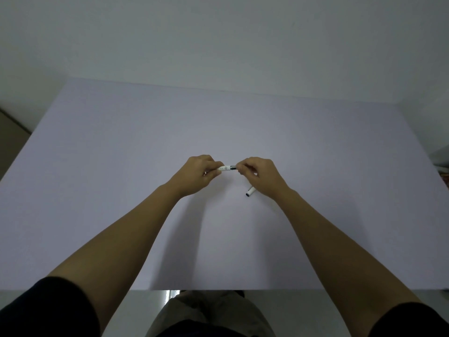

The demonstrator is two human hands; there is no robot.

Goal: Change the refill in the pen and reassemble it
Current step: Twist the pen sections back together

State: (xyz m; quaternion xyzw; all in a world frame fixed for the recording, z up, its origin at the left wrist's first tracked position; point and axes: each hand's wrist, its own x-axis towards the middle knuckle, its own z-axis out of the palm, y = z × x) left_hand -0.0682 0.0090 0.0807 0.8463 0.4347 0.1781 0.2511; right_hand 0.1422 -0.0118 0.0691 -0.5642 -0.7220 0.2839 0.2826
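Observation:
A white pen barrel (225,168) with a dark metal end is held level above the table between both hands. My left hand (199,173) grips its left part, fingers closed around it. My right hand (259,174) pinches the dark end on the right; whatever it holds there is hidden by the fingers. A white pen cap (250,191) with a dark open mouth lies on the table just under my right hand, partly covered by it. No refill shows.
The pale lilac table (145,166) spreads wide around the hands, with its front edge near my body. A plain wall rises behind it. Some objects peek in at the far right edge (443,170).

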